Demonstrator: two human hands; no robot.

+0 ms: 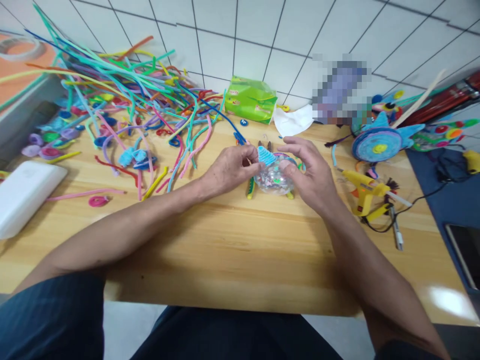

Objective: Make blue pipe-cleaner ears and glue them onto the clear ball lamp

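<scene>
My left hand (240, 165) has its thumb and fingers pinched on a light-blue ribbed triangle (266, 156), which looks like it is made of pipe cleaner. Right beside it is a clear, shiny plastic piece (276, 181) with small coloured bits inside. My right hand (309, 172) is at its right side, thumb against the plastic and the other fingers stretched out and apart. Beneath the clear piece, a green and yellow handle (250, 189) sticks out, as of pliers or scissors; most of that tool is hidden.
A tangle of coloured pipe cleaners (150, 95) spreads over the back left. A white box-like object (32, 195) lies at far left. Behind my hands is a green tissue pack (250, 100). To the right are a yellow glue gun (362, 187) with a cord and a blue round fish-like craft (378, 146).
</scene>
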